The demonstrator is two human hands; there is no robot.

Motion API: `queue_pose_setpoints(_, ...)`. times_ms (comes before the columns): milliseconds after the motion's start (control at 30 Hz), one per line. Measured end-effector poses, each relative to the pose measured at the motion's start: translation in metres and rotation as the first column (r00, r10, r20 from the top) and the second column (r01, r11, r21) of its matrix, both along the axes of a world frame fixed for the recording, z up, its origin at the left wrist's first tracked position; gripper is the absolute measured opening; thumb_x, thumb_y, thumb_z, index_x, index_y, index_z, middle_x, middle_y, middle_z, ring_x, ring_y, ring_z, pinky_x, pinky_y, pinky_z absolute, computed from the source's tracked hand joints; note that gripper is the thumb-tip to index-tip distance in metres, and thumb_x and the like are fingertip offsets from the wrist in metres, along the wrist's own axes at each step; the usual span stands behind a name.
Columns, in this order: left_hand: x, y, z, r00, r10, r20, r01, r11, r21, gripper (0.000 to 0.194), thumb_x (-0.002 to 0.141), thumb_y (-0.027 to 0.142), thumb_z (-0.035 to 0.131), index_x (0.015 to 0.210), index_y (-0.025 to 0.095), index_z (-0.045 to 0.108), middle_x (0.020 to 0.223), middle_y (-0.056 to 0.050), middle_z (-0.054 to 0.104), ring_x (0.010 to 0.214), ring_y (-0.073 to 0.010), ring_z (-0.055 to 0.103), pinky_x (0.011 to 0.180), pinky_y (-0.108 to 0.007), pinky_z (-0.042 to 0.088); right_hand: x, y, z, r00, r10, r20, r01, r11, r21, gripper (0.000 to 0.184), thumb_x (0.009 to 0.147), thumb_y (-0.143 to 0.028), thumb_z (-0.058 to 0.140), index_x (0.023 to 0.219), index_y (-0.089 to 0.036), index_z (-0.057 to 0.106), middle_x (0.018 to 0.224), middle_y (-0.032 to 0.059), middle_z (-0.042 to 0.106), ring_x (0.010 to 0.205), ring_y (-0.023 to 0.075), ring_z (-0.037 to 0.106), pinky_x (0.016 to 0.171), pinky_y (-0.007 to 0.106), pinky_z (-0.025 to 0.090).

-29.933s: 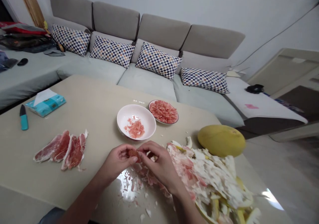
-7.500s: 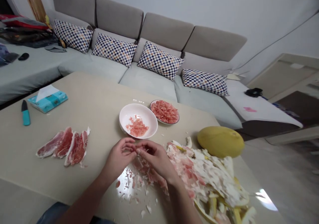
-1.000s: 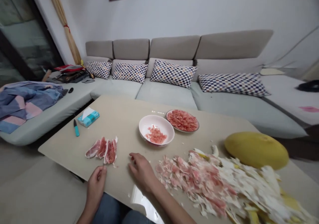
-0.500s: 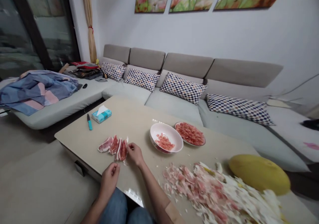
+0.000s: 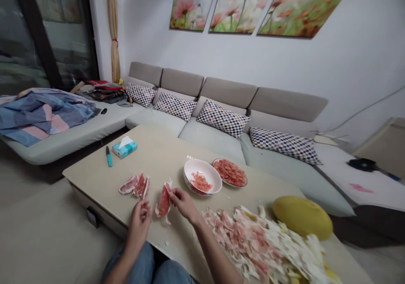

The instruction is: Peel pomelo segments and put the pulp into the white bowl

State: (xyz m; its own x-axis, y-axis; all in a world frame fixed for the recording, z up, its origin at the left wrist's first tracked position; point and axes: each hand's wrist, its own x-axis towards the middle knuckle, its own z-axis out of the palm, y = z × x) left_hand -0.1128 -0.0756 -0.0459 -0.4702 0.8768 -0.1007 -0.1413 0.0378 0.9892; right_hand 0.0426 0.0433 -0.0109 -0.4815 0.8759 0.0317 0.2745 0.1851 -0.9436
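Right hand [image 5: 183, 204]: fingers pinch one edge of a segment [image 5: 163, 200], red flesh with ragged pale skin, between the row and the peels.
Left hand [image 5: 139, 223]: fingers curled at the near end of the row; cannot tell whether they grip anything.
Row of segments [image 5: 128, 185]: on the table [image 5: 152, 153], left of the held segment.
Bowl [image 5: 211, 172]: white, small red pieces inside.
Plate [image 5: 246, 183]: just beside the bowl, heaped with red flesh.
Peels [image 5: 272, 242]: loose pile, right of the right hand.
Pomelo [image 5: 302, 216]: whole, yellow, behind the peels.
Knife [image 5: 109, 156]: beside the tissues [image 5: 125, 149], beyond the row.
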Motion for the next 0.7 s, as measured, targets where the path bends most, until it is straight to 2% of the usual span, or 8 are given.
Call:
queue_pose_setpoints(67, 0.012, 0.013, 0.015, 0.994, -0.066, 0.090, 0.066, 0.998, 0.003, 0.067, 0.072, 0.063, 0.067, 0.123, 0.023, 0.050, 0.122, -0.013, 0.057, 0.097, -0.0227, 0.063, 0.073, -0.029, 0.050, 0.019, -0.010, 0.015, 1.000, 0.012, -0.026, -0.011, 1.000, 0.010, 0.044, 0.085, -0.059, 0.059, 0.075, -0.016, 0.061, 0.063, -0.0020, 0.056, 0.059, 0.0131, 0.051, 0.057, 0.025, 0.039)
queue_pose_setpoints(133, 0.027, 0.028, 0.029, 0.951, -0.216, 0.220, 0.219, 0.976, 0.008, 0.065, 0.077, 0.061, 0.064, 0.129, 0.025, 0.048, 0.119, -0.013, 0.061, 0.090, -0.0215, 0.067, 0.068, -0.028, 0.051, 0.037, -0.020, 0.027, 0.999, 0.019, -0.048, -0.018, 1.000, 0.013, 0.043, 0.085, -0.058, 0.060, 0.075, -0.016, 0.061, 0.064, -0.0020, 0.055, 0.059, 0.0128, 0.049, 0.057, 0.025, 0.037)
queue_pose_setpoints(167, 0.036, 0.036, 0.035, 0.844, -0.343, 0.412, 0.350, 0.935, 0.063, 0.063, 0.079, 0.057, 0.065, 0.131, 0.027, 0.046, 0.118, -0.011, 0.062, 0.089, -0.0207, 0.066, 0.069, -0.029, 0.050, 0.045, -0.023, 0.031, 0.998, 0.022, -0.059, -0.021, 1.000, 0.010, 0.043, 0.085, -0.058, 0.059, 0.076, -0.016, 0.061, 0.064, -0.0020, 0.054, 0.059, 0.0127, 0.048, 0.058, 0.025, 0.037)
queue_pose_setpoints(200, 0.047, 0.043, 0.039, 0.791, -0.403, 0.460, 0.403, 0.909, 0.104, 0.059, 0.081, 0.057, 0.063, 0.129, 0.026, 0.049, 0.111, -0.009, 0.065, 0.084, -0.0188, 0.066, 0.067, -0.027, 0.050, 0.054, -0.027, 0.034, 0.997, 0.024, -0.070, -0.024, 1.000, 0.005, 0.043, 0.085, -0.058, 0.059, 0.075, -0.016, 0.060, 0.064, -0.0020, 0.053, 0.059, 0.0126, 0.048, 0.057, 0.025, 0.036)
queue_pose_setpoints(267, 0.068, 0.055, 0.043, 0.736, -0.460, 0.496, 0.448, 0.881, 0.152, 0.047, 0.081, 0.056, 0.064, 0.113, 0.022, 0.060, 0.094, -0.004, 0.067, 0.075, -0.0149, 0.064, 0.065, -0.024, 0.048, 0.073, -0.030, 0.033, 0.996, 0.015, -0.090, -0.016, 1.000, -0.010, 0.044, 0.086, -0.059, 0.058, 0.073, -0.017, 0.057, 0.063, -0.0028, 0.050, 0.057, 0.0121, 0.045, 0.055, 0.024, 0.035)
queue_pose_setpoints(367, 0.097, 0.067, 0.038, 0.687, -0.507, 0.520, 0.495, 0.851, 0.175, 0.038, 0.078, 0.052, 0.070, 0.093, 0.018, 0.063, 0.076, 0.001, 0.062, 0.065, -0.0114, 0.058, 0.058, -0.020, 0.044, 0.100, -0.030, 0.025, 0.993, -0.029, -0.114, 0.025, 0.999, -0.036, 0.045, 0.086, -0.060, 0.057, 0.070, -0.018, 0.054, 0.060, -0.0042, 0.045, 0.054, 0.0116, 0.042, 0.053, 0.024, 0.033)
queue_pose_setpoints(467, 0.115, 0.075, 0.031, 0.661, -0.530, 0.531, 0.534, 0.830, 0.164, 0.038, 0.076, 0.050, 0.072, 0.095, 0.018, 0.063, 0.073, 0.002, 0.059, 0.062, -0.0100, 0.055, 0.054, -0.019, 0.042, 0.120, -0.028, 0.016, 0.988, -0.078, -0.134, 0.071, 0.996, -0.058, 0.043, 0.086, -0.058, 0.057, 0.072, -0.018, 0.055, 0.060, -0.0040, 0.047, 0.055, 0.0121, 0.043, 0.053, 0.024, 0.034)
queue_pose_setpoints(700, 0.136, 0.089, 0.032, 0.712, -0.525, 0.466, 0.556, 0.827, 0.082, 0.038, 0.078, 0.051, 0.069, 0.095, 0.018, 0.064, 0.081, 0.001, 0.061, 0.065, -0.0103, 0.055, 0.052, -0.017, 0.040, 0.133, -0.021, 0.004, 0.951, -0.209, -0.228, 0.195, 0.978, -0.079, 0.030, 0.084, -0.048, 0.066, 0.090, -0.018, 0.064, 0.086, 0.0034, 0.064, 0.080, 0.0185, 0.057, 0.075, 0.029, 0.046)
